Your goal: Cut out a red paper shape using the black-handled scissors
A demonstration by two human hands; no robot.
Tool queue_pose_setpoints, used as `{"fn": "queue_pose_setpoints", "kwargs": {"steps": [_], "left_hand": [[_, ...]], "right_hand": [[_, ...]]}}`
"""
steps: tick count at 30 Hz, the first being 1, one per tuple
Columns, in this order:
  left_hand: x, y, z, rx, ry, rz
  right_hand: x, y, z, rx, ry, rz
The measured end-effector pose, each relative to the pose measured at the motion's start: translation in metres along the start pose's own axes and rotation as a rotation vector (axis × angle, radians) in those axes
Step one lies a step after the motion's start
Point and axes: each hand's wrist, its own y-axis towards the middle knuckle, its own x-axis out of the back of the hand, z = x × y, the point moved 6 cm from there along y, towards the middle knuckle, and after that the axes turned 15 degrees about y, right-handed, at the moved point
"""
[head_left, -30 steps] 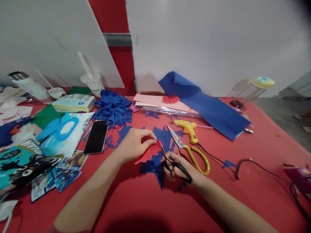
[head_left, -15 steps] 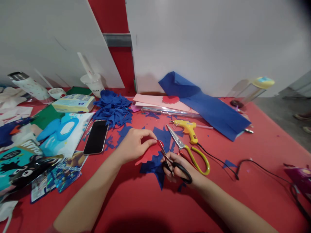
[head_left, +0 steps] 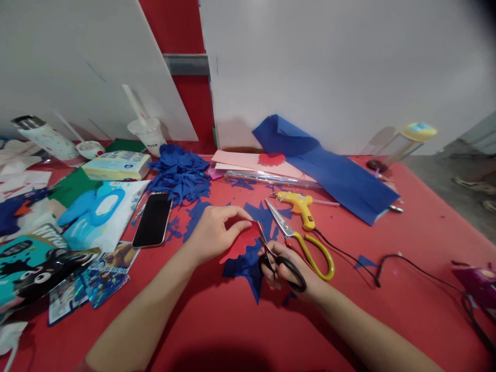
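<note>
Left hand (head_left: 211, 235) pinching red paper (head_left: 242, 241) at its upper edge, fingers clamped on it, just above the desk (head_left: 387, 289) near center. Right hand (head_left: 287, 268) at 3 o'clock of the paper, fingers closed through black scissors (head_left: 273, 258), blades pointing to 11 o'clock and meeting the paper's right edge. Paper's long axis running 8 to 2 o'clock. Left hand nearer. Counted: one red piece in hand, two scissors with the yellow pair (head_left: 306, 243), one glue gun (head_left: 300, 204), one phone (head_left: 153, 219).

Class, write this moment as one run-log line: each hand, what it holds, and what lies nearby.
left hand: pinches red paper piece | right hand: works black-handled scissors at its edge | nearby: yellow-handled scissors, glue gun
</note>
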Motion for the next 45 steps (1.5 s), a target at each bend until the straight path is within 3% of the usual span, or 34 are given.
{"fn": "queue_pose_setpoints", "kwargs": {"steps": [15, 45], "left_hand": [[-0.0008, -0.0002, -0.0030, -0.010, 0.005, -0.031], [0.0013, 0.0003, -0.0001, -0.062, 0.029, 0.041]], "right_hand": [[0.0017, -0.0013, -0.0014, 0.006, 0.016, -0.028], [0.0035, -0.0001, -0.0049, -0.081, 0.032, -0.040]]}}
